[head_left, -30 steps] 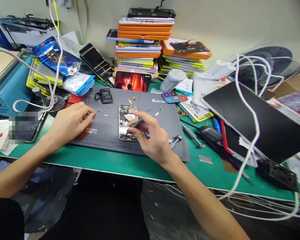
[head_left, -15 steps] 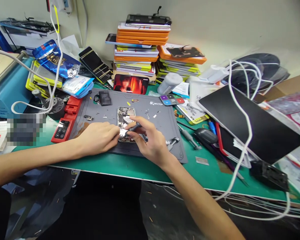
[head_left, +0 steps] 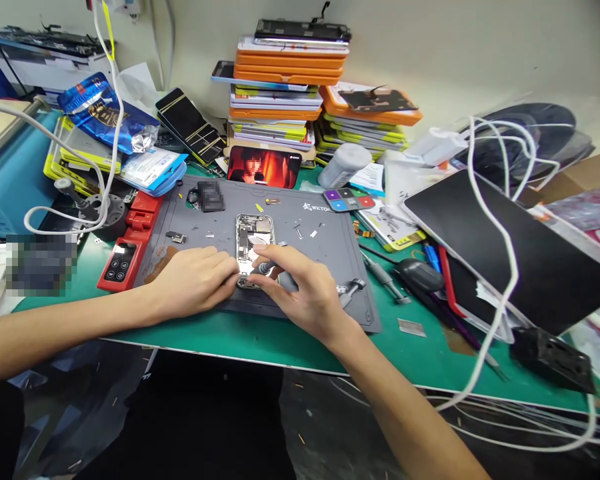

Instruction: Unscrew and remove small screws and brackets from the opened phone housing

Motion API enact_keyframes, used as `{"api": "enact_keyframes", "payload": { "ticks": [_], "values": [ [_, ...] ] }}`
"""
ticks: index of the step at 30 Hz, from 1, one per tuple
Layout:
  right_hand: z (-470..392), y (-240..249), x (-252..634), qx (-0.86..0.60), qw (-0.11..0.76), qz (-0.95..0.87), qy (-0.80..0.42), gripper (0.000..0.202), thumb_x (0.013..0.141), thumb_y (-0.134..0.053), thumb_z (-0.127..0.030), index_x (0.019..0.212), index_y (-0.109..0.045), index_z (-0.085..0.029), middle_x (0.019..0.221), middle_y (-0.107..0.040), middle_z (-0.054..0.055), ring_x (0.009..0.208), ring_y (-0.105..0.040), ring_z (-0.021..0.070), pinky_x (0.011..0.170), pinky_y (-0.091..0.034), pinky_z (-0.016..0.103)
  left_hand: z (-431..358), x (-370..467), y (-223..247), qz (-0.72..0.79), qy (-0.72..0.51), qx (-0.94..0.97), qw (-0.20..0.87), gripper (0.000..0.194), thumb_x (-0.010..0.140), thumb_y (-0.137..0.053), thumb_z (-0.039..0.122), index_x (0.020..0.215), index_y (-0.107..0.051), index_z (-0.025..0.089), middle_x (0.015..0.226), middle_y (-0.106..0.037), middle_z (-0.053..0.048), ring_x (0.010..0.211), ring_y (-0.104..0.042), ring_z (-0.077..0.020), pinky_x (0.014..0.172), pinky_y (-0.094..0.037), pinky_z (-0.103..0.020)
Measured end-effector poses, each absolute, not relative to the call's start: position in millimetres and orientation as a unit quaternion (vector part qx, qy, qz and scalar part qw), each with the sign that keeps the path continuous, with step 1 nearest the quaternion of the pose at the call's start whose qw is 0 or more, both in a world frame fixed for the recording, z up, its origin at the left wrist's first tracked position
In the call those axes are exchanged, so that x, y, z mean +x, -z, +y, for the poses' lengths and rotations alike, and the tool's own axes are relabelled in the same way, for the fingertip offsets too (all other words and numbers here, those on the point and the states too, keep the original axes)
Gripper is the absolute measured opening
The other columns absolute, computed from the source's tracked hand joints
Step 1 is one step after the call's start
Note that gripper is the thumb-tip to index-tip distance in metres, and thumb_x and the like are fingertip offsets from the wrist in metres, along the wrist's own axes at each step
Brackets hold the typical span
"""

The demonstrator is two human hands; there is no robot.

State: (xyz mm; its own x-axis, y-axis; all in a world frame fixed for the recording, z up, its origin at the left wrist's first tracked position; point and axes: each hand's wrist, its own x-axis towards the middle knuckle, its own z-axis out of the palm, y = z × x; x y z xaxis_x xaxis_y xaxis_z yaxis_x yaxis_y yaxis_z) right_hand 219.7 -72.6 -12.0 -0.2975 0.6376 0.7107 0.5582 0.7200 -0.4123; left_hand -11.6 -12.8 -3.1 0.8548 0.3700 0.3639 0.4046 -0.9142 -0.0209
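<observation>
An opened phone (head_left: 257, 230) lies on the grey work mat (head_left: 210, 240), its inner boards and metal parts showing. My left hand (head_left: 197, 280) is closed, its curled fingers at the phone's lower left edge. In my right hand (head_left: 307, 287) is a small dark screwdriver (head_left: 267, 267), pinched between thumb and fingers over the lower half of the phone. The hand hides its tip and part of the phone's right side. Small loose parts are scattered on the mat, among them a dark connector piece (head_left: 176, 237) to the left.
A lit phone screen (head_left: 265, 167) leans against stacked orange and yellow cases (head_left: 280, 110) behind the mat. A red device (head_left: 120, 263) stands at left. Another screwdriver (head_left: 384, 277), a black panel (head_left: 515, 247) and a white cable (head_left: 497, 233) lie at right.
The camera view has shifted slightly. The screwdriver's handle has tilted a little in my right hand. My left hand stays at the phone's edge.
</observation>
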Motion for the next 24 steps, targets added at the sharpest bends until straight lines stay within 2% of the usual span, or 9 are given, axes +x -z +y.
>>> {"api": "enact_keyframes", "payload": {
  "ticks": [3, 5, 8, 12, 14, 16, 20, 22, 24],
  "values": [
    [-74.0, 10.1, 220.5, -0.364, 0.453, -0.811, -0.065, 0.061, 0.1, -0.058, -0.01, 0.155, -0.044, -0.032, 0.124, -0.078, 0.006, 0.099, -0.078, 0.02, 0.083, -0.07, 0.038, -12.5, -11.2, 2.8, -0.203, 0.175, -0.962, 0.049, 0.033, 0.113, -0.039, 0.032, 0.096, -0.063, 0.018, 0.082, -0.069, -0.002, 0.073, -0.062, -0.0183, 0.066, -0.046, -0.033],
    [-75.6, 9.2, 221.7, -0.355, 0.442, -0.818, -0.094, 0.066, 0.097, -0.048, -0.005, 0.158, -0.04, -0.029, 0.133, -0.075, 0.01, 0.112, -0.076, 0.0226, 0.091, -0.069, 0.043, -12.6, -10.7, 2.2, -0.202, 0.175, -0.962, 0.049, 0.032, 0.113, -0.04, 0.031, 0.096, -0.063, 0.018, 0.082, -0.069, -0.002, 0.073, -0.062, -0.0182, 0.066, -0.046, -0.033],
    [-77.0, 9.1, 224.0, -0.358, 0.437, -0.819, -0.098, 0.068, 0.096, -0.049, -0.005, 0.159, -0.039, -0.028, 0.14, -0.071, 0.012, 0.127, -0.07, 0.0248, 0.097, -0.068, 0.046, -12.8, -9.9, 1.5, -0.202, 0.178, -0.962, 0.041, 0.03, 0.113, -0.041, 0.031, 0.096, -0.063, 0.018, 0.083, -0.069, -0.002, 0.073, -0.062, -0.0178, 0.067, -0.047, -0.032],
    [-76.8, 9.2, 225.0, -0.346, 0.443, -0.822, -0.095, 0.067, 0.097, -0.042, -0.002, 0.159, -0.04, -0.027, 0.143, -0.068, 0.013, 0.135, -0.066, 0.0239, 0.098, -0.068, 0.044, -12.8, -8.9, 1.4, -0.2, 0.186, -0.961, 0.032, 0.027, 0.113, -0.042, 0.03, 0.1, -0.063, 0.017, 0.086, -0.07, -0.001, 0.075, -0.063, -0.0173, 0.069, -0.047, -0.032],
    [-76.5, 8.7, 224.6, -0.351, 0.447, -0.818, -0.09, 0.066, 0.098, -0.049, -0.006, 0.159, -0.04, -0.028, 0.143, -0.068, 0.013, 0.135, -0.066, 0.0251, 0.097, -0.069, 0.043, -12.5, -8.7, 1.4, -0.197, 0.195, -0.961, 0.029, 0.027, 0.113, -0.043, 0.031, 0.103, -0.064, 0.017, 0.086, -0.069, -0.001, 0.075, -0.063, -0.0169, 0.069, -0.047, -0.031],
    [-76.4, 7.9, 224.1, -0.367, 0.447, -0.811, -0.087, 0.067, 0.098, -0.054, -0.007, 0.159, -0.038, -0.03, 0.142, -0.069, 0.012, 0.132, -0.068, 0.0251, 0.094, -0.069, 0.042, -11.9, -9.0, 1.2, -0.185, 0.205, -0.961, 0.031, 0.028, 0.114, -0.044, 0.033, 0.104, -0.065, 0.018, 0.086, -0.07, -0.001, 0.075, -0.064, -0.0163, 0.069, -0.047, -0.03],
    [-77.1, 6.8, 222.7, -0.375, 0.444, -0.808, -0.098, 0.065, 0.099, -0.046, -0.007, 0.159, -0.037, -0.03, 0.141, -0.069, 0.012, 0.125, -0.071, 0.0246, 0.081, -0.069, 0.039, -9.7, -10.4, 2.0, -0.167, 0.214, -0.962, 0.032, 0.027, 0.114, -0.049, 0.034, 0.104, -0.069, 0.019, 0.09, -0.072, -0.001, 0.076, -0.065, -0.0152, 0.069, -0.047, -0.029],
    [-77.7, 7.7, 221.3, -0.384, 0.453, -0.798, -0.104, 0.063, 0.101, -0.052, -0.011, 0.158, -0.038, -0.031, 0.131, -0.072, 0.009, 0.105, -0.076, 0.0209, 0.072, -0.067, 0.034, -8.5, -11.1, 2.9, -0.166, 0.217, -0.962, 0.017, 0.028, 0.113, -0.05, 0.036, 0.105, -0.071, 0.019, 0.092, -0.073, -0.001, 0.077, -0.065, -0.0147, 0.068, -0.047, -0.029],
    [-78.4, 9.9, 219.7, -0.396, 0.467, -0.782, -0.117, 0.063, 0.102, -0.058, -0.013, 0.158, -0.038, -0.033, 0.118, -0.074, 0.005, 0.084, -0.075, 0.0152, 0.065, -0.065, 0.029, -7.8, -11.4, 3.7, -0.169, 0.223, -0.96, -0.004, 0.028, 0.113, -0.051, 0.037, 0.107, -0.073, 0.02, 0.094, -0.074, -0.001, 0.077, -0.065, -0.0142, 0.066, -0.045, -0.028]
  ]
}}
